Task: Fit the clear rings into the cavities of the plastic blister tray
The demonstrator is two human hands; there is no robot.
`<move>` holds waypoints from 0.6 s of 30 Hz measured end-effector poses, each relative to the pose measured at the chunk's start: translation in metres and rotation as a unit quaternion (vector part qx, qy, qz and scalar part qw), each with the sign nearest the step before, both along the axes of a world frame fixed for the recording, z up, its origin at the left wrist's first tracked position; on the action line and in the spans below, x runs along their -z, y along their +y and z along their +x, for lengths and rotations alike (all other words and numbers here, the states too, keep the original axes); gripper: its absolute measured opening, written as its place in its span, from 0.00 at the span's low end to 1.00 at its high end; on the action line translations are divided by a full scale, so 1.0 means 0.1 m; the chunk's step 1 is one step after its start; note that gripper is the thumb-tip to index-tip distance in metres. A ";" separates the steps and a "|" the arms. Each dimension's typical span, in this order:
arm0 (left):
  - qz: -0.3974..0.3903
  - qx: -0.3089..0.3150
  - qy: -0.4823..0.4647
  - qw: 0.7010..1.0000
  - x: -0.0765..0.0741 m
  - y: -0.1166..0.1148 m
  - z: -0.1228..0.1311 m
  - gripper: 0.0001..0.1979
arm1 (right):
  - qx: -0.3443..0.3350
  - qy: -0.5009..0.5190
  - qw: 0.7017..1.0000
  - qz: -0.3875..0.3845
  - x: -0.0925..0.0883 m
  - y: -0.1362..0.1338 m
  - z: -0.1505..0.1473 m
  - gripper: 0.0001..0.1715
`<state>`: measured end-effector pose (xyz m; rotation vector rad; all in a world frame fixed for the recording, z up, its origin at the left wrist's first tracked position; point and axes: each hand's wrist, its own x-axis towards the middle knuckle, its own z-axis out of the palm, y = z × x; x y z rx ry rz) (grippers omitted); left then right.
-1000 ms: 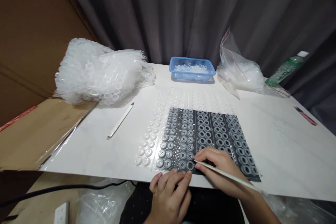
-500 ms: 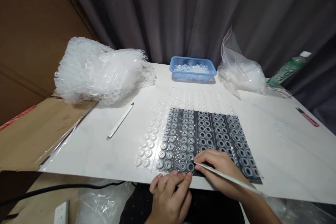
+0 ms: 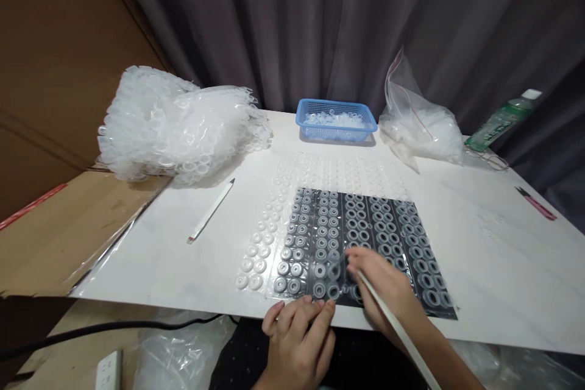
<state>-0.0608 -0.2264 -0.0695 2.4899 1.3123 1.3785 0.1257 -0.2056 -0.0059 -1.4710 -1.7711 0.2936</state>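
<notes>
A long white stick (image 3: 398, 330), slim and flat-looking, is pinched in my right hand (image 3: 386, 289), its rear end running down past my wrist. The fingertips hover over or touch the lower middle of a clear plastic sheet of round, ring-like pieces (image 3: 321, 244), set in paired columns on a black backing (image 3: 340, 219); which of the two I cannot tell. My left hand (image 3: 299, 338) rests at the table's front edge, its fingers laid over the sheet's near border and nothing held. Several opaque white round pieces (image 3: 256, 282) fill the sheet's left columns, beyond the backing.
A blue basket (image 3: 337, 134) of small clear pieces stands at the back. Left of it lies a heap of clear plastic sheets (image 3: 183, 128); right, a zip bag (image 3: 425, 134) and a green bottle (image 3: 503, 122). A white pen-like tool (image 3: 211, 212) and a pink-handled tool (image 3: 537, 202) lie apart.
My right hand has shifted slightly up and right, and the stick has swung to a steeper angle. Its tip is now hidden or blurred near my fingers. My left hand has hardly moved.
</notes>
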 end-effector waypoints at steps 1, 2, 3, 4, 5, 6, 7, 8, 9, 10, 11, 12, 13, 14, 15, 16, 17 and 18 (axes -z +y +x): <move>-0.001 0.000 0.000 1.000 0.00 0.00 0.00 0.09 | 0.051 0.001 0.999 0.005 -0.01 0.02 0.04 0.09; -0.002 0.000 0.000 1.000 0.00 0.00 0.00 0.09 | 0.083 0.003 0.997 0.009 -0.04 0.04 0.09 0.09; -0.003 0.000 -0.001 1.000 0.00 0.00 0.00 0.10 | 0.110 0.005 0.994 0.014 -0.07 0.07 0.13 0.08; -0.005 0.001 -0.002 1.000 0.00 0.00 0.00 0.10 | 0.130 0.003 0.992 0.007 -0.11 0.09 0.17 0.08; -0.007 0.001 -0.004 1.000 0.00 0.00 0.00 0.10 | 0.115 0.006 0.993 -0.011 -0.14 0.12 0.19 0.08; -0.008 0.001 -0.005 1.000 -0.01 0.00 0.00 0.09 | 0.086 0.015 0.996 -0.034 -0.17 0.13 0.20 0.08; -0.009 0.001 -0.006 1.000 -0.01 0.00 0.00 0.09 | 0.042 0.030 0.997 -0.064 -0.19 0.15 0.19 0.08; -0.009 0.001 -0.006 1.000 -0.01 0.00 0.00 0.09 | -0.008 0.050 0.994 -0.097 -0.20 0.15 0.17 0.08; -0.008 0.001 -0.006 1.000 -0.02 0.00 0.00 0.09 | -0.048 0.072 0.988 -0.127 -0.19 0.15 0.15 0.08; -0.006 0.000 -0.006 1.000 -0.02 0.00 0.00 0.09 | -0.076 0.092 0.981 -0.154 -0.18 0.15 0.12 0.07; -0.005 -0.001 -0.006 1.000 -0.02 0.00 0.00 0.09 | -0.092 0.107 0.974 -0.175 -0.16 0.14 0.09 0.06; -0.005 -0.002 -0.006 1.000 -0.01 0.00 0.00 0.09 | -0.099 0.116 0.970 -0.191 -0.14 0.13 0.07 0.06; -0.006 -0.002 -0.005 1.000 -0.01 0.00 0.00 0.09 | -0.101 0.121 0.967 -0.202 -0.13 0.13 0.05 0.06; -0.008 -0.001 -0.004 1.000 0.00 0.00 0.00 0.09 | -0.102 0.122 0.965 -0.211 -0.12 0.13 0.04 0.06; -0.008 -0.001 -0.004 1.000 0.00 0.00 -0.01 0.09 | -0.103 0.120 0.963 -0.217 -0.11 0.12 0.04 0.06; -0.008 -0.001 -0.004 1.000 0.00 0.00 -0.01 0.10 | -0.104 0.117 0.962 -0.222 -0.11 0.12 0.04 0.06; -0.007 -0.001 -0.004 1.000 0.01 0.00 -0.01 0.10 | -0.105 0.114 0.962 -0.223 -0.11 0.12 0.04 0.06; -0.005 -0.001 -0.004 1.000 0.01 0.00 -0.01 0.10 | -0.106 0.110 0.963 -0.223 -0.11 0.13 0.05 0.06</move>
